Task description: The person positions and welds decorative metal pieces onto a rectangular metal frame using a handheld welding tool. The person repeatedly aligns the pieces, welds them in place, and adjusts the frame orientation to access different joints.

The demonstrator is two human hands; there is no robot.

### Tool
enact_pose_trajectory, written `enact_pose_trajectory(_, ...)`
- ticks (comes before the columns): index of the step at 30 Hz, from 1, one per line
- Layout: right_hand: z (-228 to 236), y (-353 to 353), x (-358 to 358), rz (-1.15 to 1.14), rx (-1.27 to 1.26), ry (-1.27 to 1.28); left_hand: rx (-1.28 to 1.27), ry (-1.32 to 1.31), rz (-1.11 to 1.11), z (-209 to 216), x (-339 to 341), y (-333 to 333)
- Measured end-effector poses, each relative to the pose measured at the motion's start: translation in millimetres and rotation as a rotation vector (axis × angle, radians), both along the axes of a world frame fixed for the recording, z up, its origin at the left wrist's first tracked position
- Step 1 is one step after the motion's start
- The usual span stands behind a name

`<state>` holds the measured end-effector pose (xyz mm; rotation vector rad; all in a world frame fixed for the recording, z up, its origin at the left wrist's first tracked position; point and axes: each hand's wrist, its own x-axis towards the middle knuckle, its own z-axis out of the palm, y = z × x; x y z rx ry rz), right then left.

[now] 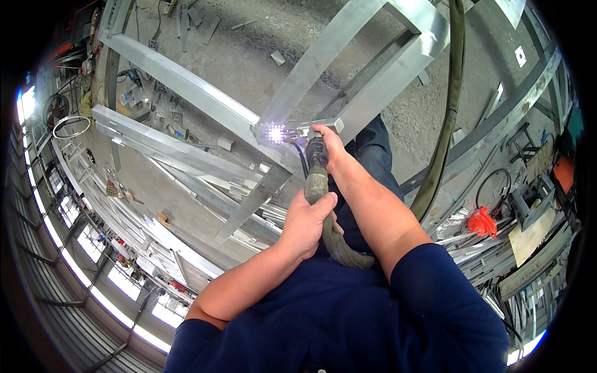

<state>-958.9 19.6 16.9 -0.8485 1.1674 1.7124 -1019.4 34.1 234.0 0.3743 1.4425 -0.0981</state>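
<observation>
A welding torch (317, 152) is gripped near its head by my right hand (332, 146), whose fingers are wrapped round it. Lower down, my left hand (309, 222) closes round the torch's cable (341, 250), which has a grey-green cloth sleeve and curves back against my shirt. At the torch tip burns a bright violet-white arc (275, 133). It sits where a long grey metal beam (205, 93) meets an angled tube (323, 53) of a frame. Glare hides the joint surface itself.
A thick olive sleeved hose (451, 118) hangs down on the right. Other metal beams (180, 149) cross at the left. A drill (130, 76) and scraps lie on the concrete floor. A red plastic bag (482, 222) and stacked metal pieces (466, 255) lie at the right.
</observation>
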Motion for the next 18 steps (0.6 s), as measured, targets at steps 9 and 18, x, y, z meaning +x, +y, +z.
enact_pose_trajectory(9, 20, 2, 6, -0.03, 0.016, -0.004, 0.007, 0.011, -0.032, 6, 0, -3)
enact_pose_trajectory(18, -14, -14, -11, 0.017, 0.065, 0.027, 0.028, -0.014, -0.051, 12, -1, -8)
